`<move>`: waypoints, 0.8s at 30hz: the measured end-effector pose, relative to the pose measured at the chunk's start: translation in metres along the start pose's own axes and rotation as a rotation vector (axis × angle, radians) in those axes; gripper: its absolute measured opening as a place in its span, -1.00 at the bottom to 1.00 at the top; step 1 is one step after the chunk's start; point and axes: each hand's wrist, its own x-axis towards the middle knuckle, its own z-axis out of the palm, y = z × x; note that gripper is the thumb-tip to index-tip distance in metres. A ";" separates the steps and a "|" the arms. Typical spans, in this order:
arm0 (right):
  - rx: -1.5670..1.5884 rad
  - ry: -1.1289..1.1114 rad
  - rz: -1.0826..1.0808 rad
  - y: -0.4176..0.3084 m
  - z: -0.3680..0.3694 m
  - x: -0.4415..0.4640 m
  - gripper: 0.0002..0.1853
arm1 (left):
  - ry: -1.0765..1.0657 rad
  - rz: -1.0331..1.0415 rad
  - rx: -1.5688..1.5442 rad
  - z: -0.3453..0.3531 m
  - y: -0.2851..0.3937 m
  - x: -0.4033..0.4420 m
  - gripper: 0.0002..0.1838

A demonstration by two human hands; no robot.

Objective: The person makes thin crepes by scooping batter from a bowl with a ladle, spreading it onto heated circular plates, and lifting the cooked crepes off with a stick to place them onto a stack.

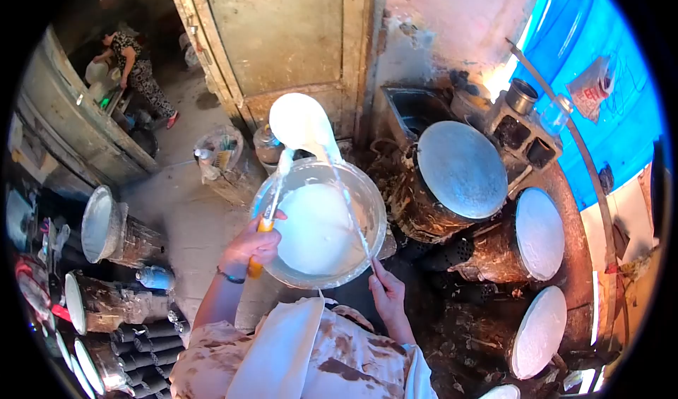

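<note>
A wide basin point(379, 219) holding white material stands in front of me. My left hand point(260, 246) is wrapped round a yellow handle point(265, 225), whose white-coated shaft reaches up over the basin's left side. At the far rim, a rounded white mass point(299, 121) hangs at the upper ends of this tool and of a thin stick point(345, 198). My right hand point(387, 287) grips the stick's lower end near the basin's right front edge. How the white mass is joined to the two tools is hard to tell.
Round white-topped drums point(462, 169) line the right side, and more white-topped stands point(101, 224) are at left. A bucket point(219, 152) sits beyond the basin to the left. Another person point(134, 67) bends over in the doorway at upper left.
</note>
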 end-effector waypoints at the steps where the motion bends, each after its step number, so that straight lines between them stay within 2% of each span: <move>1: 0.005 -0.005 0.006 0.000 0.005 0.005 -0.59 | 0.009 -0.003 -0.001 -0.004 -0.001 0.004 -0.64; 3: 0.073 -0.055 0.239 0.000 0.009 0.014 -0.59 | 0.032 -0.085 -0.386 -0.011 -0.003 0.018 -0.69; 5: 0.063 -0.062 0.260 0.011 0.016 0.024 -0.57 | -0.009 -0.178 -0.431 -0.038 -0.007 0.038 -0.71; 7: 0.138 0.020 0.269 0.019 0.022 0.033 -0.55 | 0.043 -0.429 -0.928 -0.057 -0.011 0.052 -0.72; 8: 0.180 0.009 0.415 0.012 0.021 0.037 -0.54 | 0.203 -0.341 -0.836 -0.024 0.003 0.042 -0.71; 9: 0.183 0.023 0.414 0.017 0.021 0.040 -0.54 | 0.198 -0.351 -0.827 -0.021 0.004 0.034 -0.71; 11: 0.217 0.090 0.370 0.034 0.019 0.040 -0.53 | 0.082 -0.144 -0.319 -0.021 -0.002 0.020 -0.68; 13: 0.196 0.142 0.355 0.054 0.018 0.043 -0.54 | 0.117 -0.235 -0.266 -0.014 0.000 0.023 -0.69; 15: -0.046 0.184 0.042 0.058 0.015 0.049 -0.58 | 0.186 -0.316 0.023 0.002 0.000 0.035 -0.70; 19: -0.404 0.174 0.038 0.049 -0.008 0.057 -0.65 | 0.014 -0.423 -0.033 0.036 0.006 0.085 -0.73; 22: -0.410 0.367 0.017 0.059 -0.028 0.058 -0.64 | -0.084 -0.461 0.056 0.099 0.009 0.127 -0.69; 23: -0.383 0.380 0.073 0.058 -0.040 0.058 -0.61 | -0.099 -0.446 0.087 0.122 0.007 0.142 -0.68; 24: -0.372 0.460 0.012 0.069 -0.049 0.058 -0.61 | -0.160 -0.452 0.165 0.137 -0.001 0.163 -0.61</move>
